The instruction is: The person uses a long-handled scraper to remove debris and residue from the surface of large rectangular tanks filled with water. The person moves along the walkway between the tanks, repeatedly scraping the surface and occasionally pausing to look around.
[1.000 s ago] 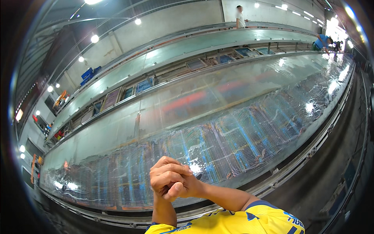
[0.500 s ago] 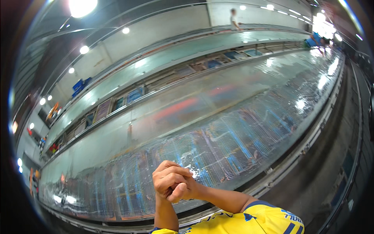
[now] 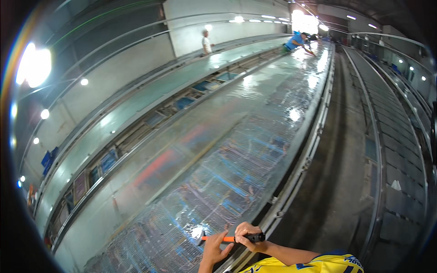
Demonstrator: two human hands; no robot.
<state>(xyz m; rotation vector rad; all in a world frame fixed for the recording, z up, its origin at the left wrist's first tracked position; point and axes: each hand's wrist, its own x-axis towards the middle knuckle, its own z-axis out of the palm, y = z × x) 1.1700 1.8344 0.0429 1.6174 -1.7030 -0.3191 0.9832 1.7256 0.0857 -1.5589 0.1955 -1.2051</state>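
Near the lower edge, a slim hand tool [image 3: 227, 239] lies across both my hands. It has an orange shaft, a black grip and a small dark head at its left end; its exact kind is unclear. My right hand [image 3: 248, 236] is wrapped round the black grip. The fingers of my left hand [image 3: 214, 249] lie over the orange shaft near the head, the thumb standing away below. Beneath and beyond them a long table carries wet, see-through sheeting [image 3: 214, 182] over blue, dark and purplish striped patterning. A reddish blur [image 3: 157, 164] shows along its far side.
A metal rail [image 3: 302, 175] edges the table on my right, beside a grey aisle floor [image 3: 339, 182]. Another long table [image 3: 132, 111] runs parallel on the left. Far ahead, a person in blue [image 3: 296, 42] leans over my table; another in white [image 3: 206, 44] stands beyond the left table.
The view has swung to the right, bringing more aisle into sight. My hands, earlier clasped together, are now apart along the tool, which has come into view.
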